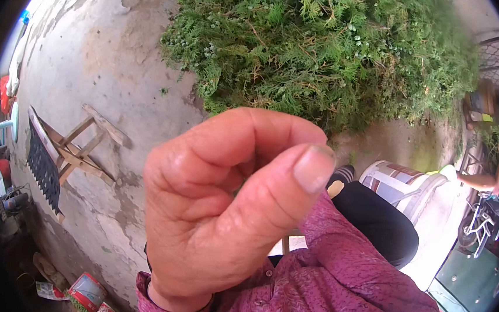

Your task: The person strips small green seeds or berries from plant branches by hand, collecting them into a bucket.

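Note:
My left hand (228, 207) is raised close to the camera, its fingers curled and the thumb bent against the index finger. Whatever the fingertips may hold is hidden behind the thumb. My right sleeve (343, 234) runs up behind the left thumb, and the right hand itself is out of sight there. Beyond the hands lies a big heap of cut green conifer branches (304, 55), some bearing pale bluish cones or berries.
A wooden folding stool with black straps (74, 148) lies on the concrete floor (115, 81) at left. Right of my dark trouser leg (373, 224) stands a white bucket (394, 179). Another person's arm (479, 181) reaches in near a bicycle (478, 227). A red-and-white tub (87, 293) sits bottom left.

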The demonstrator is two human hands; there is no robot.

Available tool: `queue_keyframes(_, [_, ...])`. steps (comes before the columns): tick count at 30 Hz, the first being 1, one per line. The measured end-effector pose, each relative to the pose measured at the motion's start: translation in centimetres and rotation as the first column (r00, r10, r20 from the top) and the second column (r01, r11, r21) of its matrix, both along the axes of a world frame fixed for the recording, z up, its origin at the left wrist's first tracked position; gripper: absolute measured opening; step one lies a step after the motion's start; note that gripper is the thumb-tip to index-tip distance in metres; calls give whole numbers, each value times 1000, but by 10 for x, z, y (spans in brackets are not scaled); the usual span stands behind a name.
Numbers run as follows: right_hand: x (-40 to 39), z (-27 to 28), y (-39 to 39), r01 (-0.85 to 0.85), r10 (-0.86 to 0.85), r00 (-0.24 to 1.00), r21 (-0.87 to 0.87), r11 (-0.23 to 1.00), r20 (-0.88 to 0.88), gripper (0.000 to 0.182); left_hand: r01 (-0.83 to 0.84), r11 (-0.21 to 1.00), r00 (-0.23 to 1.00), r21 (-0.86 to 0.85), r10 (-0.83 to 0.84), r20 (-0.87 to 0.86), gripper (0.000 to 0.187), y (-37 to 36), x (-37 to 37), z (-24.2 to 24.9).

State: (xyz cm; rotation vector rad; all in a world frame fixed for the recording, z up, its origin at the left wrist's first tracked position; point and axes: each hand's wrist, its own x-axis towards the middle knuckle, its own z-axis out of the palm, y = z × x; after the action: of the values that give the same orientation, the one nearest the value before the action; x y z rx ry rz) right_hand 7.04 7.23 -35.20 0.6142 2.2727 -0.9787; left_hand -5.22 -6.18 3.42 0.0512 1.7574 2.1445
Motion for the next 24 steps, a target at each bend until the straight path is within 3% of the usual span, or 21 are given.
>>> queue_keyframes(8, [-3, -30, -17, -103, 76, 970, 108, 989, 233, 32, -37, 999, 999, 15, 37, -29, 28, -2, -1, -1])
queue_keyframes(15, [-2, -17, -14, -200, 180, 974, 149, 969, 136, 29, -32, 999, 998, 28, 33, -45, 30, -6, -2, -2])
queue_keyframes(17, [-7, -12, -11, 4, -6, 991, 17, 1000, 137, 26, -32, 999, 999, 34, 33, -35, 30, -6, -2, -2])
queue_keyframes(18, [-8, -7, -7, 6, -8, 991, 19, 1000, 134, 26, -45, 999, 998, 23, 46, -37, 30, -7, -2, -3])
queue_keyframes(19, [-8, 0, 1, 247, -202, 953, -187, 951, 227, 23, -58, 998, 998, 14, 59, -39, 30, -8, -2, -4])
queue_keyframes(20, [-8, 3, 10, 475, -355, 866, -356, 805, 352, 21, -58, 998, 997, 19, 59, -42, 30, -8, -2, -4])
queue_keyframes(21, [-1, 2, 20, 473, -356, 867, -354, 806, 348, 21, -64, 998, 997, 23, 65, -44, 29, -8, -2, -4])
queue_keyframes(23, [23, -3, 36, 645, -479, 743, -691, 327, 467, 15, -71, 997, 996, 28, 72, -45, 29, -9, -2, -4])
queue_keyframes(24, [28, 1, 39, 670, -533, 679, -723, 170, 505, 9, -56, 998, 997, 30, 58, -47, 28, -10, -1, -4])
